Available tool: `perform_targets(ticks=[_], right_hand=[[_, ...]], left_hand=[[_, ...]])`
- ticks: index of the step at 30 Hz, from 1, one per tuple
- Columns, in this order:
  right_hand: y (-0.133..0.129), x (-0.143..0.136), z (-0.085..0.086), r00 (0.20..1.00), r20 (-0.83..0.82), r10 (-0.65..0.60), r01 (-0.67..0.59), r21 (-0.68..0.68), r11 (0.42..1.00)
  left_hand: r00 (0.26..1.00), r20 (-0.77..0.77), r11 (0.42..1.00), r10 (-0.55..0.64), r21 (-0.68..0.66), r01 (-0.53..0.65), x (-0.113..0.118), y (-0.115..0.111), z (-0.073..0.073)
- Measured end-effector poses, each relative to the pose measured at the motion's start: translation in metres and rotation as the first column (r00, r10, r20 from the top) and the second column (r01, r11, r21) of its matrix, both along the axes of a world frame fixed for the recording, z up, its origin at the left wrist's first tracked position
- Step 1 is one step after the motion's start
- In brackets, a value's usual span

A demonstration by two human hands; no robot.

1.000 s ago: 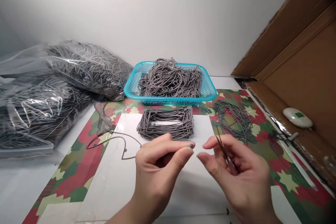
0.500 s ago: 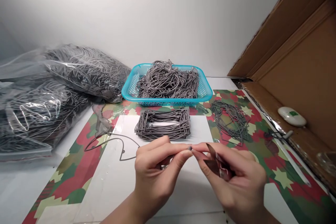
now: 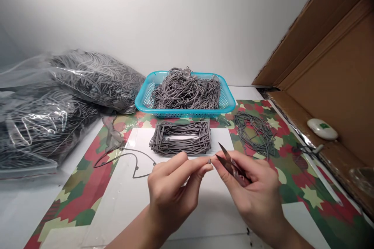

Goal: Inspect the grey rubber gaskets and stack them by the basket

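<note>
The grey cord piece [image 3: 209,160] sits pinched between the thumb and forefinger of the left hand [image 3: 172,190], low in the middle of the view and just above the white sheet [image 3: 128,202]. Only its small dark tip shows past the fingertips; the rest is swallowed by the curled fingers, so its length and shape cannot be made out. The left hand is closed tight on it, apparently to hold the tip steady and out in the open.

The right hand [image 3: 254,194] is half closed around a pair of small snips [image 3: 229,161], the handle buried in the palm and the two blades standing apart, pointing up and left toward the tip. The blade points lie just beside the cord end; whether they touch it is too fine to tell.

Behind the hands lies a flat stack of grey frames [image 3: 181,138], squared up on the white sheet. A single bent cord [image 3: 125,157] lies to its left. Further back, a blue basket [image 3: 229,103] holds a heaped tangle of grey cords, and a loose pile [image 3: 255,132] rests on the patterned mat [image 3: 82,190] to the right. Clear bags [image 3: 58,101] of the same cords, cut off by the left edge, blur their contents. A white oval thing [image 3: 322,128] rests on the cardboard box [image 3: 336,78]; what it is remains unclear.
</note>
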State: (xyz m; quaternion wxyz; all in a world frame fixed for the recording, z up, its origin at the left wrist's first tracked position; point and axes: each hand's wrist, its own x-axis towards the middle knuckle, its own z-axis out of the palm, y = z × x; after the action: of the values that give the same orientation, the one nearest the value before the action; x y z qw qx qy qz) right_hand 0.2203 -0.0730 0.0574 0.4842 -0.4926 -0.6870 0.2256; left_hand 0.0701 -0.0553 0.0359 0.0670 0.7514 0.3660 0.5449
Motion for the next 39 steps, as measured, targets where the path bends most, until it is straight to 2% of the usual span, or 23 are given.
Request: perform_targets(ticks=[4,8,12,14,18,22,27,34,37,39], right_hand=[[-0.001,-0.004,-0.011,0.995,0.085,-0.052,0.04,0.137,0.99],[-0.002,-0.009,-0.024,0.976,0.177,-0.131,0.073,0.303,0.95],[-0.002,-0.008,-0.028,0.965,0.225,-0.135,0.05,0.348,0.936],[-0.001,-0.006,-0.026,0.978,0.199,-0.066,0.006,0.29,0.957],[-0.002,-0.002,-0.018,0.997,0.009,0.075,-0.075,0.017,0.997],[-0.001,-0.001,-0.011,0.969,-0.225,0.104,-0.142,-0.16,0.977],[0.002,-0.001,-0.006,0.892,-0.435,0.123,-0.25,-0.247,0.936],[0.003,0.001,-0.002,0.88,-0.471,0.06,-0.23,-0.312,0.922],[0.004,0.004,-0.002,0.919,-0.389,0.067,-0.202,-0.319,0.926],[0.003,0.006,-0.002,0.959,-0.273,0.08,-0.153,-0.259,0.954]], left_hand=[[1.0,0.009,0.999,0.023,-0.027,-0.023,0.001,-0.002,-0.001],[0.995,0.102,0.993,0.014,-0.118,-0.001,0.006,-0.003,0.0],[0.989,0.148,0.965,0.008,-0.261,0.032,0.008,-0.002,0.001],[0.985,0.172,0.941,0.003,-0.335,0.055,0.008,-0.002,0.003],[0.964,0.263,0.897,-0.032,-0.418,0.144,0.007,-0.002,0.007],[0.943,0.329,0.858,-0.044,-0.472,0.205,0.007,-0.001,0.01],[0.933,0.357,0.859,-0.046,-0.462,0.219,0.006,0.0,0.01],[0.916,0.399,0.834,-0.048,-0.488,0.257,0.003,0.001,0.008],[0.906,0.42,0.827,-0.043,-0.494,0.268,0.002,0.002,0.007],[0.897,0.44,0.823,-0.039,-0.496,0.279,0.002,0.004,0.006]])
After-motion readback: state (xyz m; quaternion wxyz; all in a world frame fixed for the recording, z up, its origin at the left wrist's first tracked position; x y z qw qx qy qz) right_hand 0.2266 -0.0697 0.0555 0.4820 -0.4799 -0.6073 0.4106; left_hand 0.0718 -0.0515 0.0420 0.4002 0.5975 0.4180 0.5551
